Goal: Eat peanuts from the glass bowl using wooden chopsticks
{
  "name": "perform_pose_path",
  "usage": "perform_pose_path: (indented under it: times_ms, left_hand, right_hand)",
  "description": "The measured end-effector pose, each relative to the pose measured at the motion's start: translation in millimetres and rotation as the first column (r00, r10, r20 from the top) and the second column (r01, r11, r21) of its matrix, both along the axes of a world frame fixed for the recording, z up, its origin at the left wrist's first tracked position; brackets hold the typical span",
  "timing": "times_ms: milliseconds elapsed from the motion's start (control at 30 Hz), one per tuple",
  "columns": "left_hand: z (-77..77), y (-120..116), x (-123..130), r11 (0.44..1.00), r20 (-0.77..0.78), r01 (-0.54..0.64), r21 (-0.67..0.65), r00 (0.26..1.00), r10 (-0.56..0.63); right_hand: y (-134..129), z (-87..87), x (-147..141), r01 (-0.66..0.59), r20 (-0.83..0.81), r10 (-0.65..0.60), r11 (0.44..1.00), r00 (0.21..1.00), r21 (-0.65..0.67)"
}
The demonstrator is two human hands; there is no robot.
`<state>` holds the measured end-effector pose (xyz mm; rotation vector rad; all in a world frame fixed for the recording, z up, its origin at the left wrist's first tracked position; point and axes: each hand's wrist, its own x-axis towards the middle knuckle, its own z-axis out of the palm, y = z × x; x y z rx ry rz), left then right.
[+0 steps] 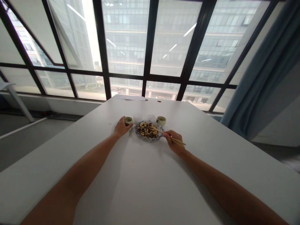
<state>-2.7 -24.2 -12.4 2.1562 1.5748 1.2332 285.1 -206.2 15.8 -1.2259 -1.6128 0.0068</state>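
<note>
A glass bowl [143, 138] of mixed light and dark beans sits in the middle of the white table [140, 181]. My right hand [173, 140] grips a pair of wooden chopsticks [164, 133] whose tips reach into the beans. My left hand [121, 126] wraps around a small pale green cup [128, 119] just left of the bowl. Behind the bowl stand two small clear cups [137, 117] and another green cup [161, 120] at the right.
Papers and a pen [133, 98] lie at the table's far edge, near a small dark spot [159, 101]. Large black-framed windows [150, 47] fill the background. A blue curtain [257, 78] hangs at the right, and another table's corner [7, 87] shows at the far left.
</note>
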Motion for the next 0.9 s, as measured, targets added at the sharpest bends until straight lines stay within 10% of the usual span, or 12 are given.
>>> perform_pose_path:
  times_ms: [400, 733, 900]
  left_hand:
    - [2.5, -3.2, 1.0, 1.0, -0.01, 0.003, 0.009, 1.0, -0.003]
    - [9.3, -4.2, -0.9, 0.991, -0.036, -0.061, -0.118, 0.998, 0.058]
    - [9.9, -5.6, -2.0, 0.996, 0.055, 0.0, -0.086, 0.998, 0.005]
  right_hand:
    - [4.7, -5.3, 0.3, -0.024, -0.228, 0.02, 1.0, 0.974, -0.017]
    - [26.0, -6.2, 18.4, -0.224, -0.863, 0.003, 0.966, 0.505, -0.128]
    - [30.1, -12.2, 30.1, -0.319, -0.855, 0.037, 0.935, 0.518, -0.153]
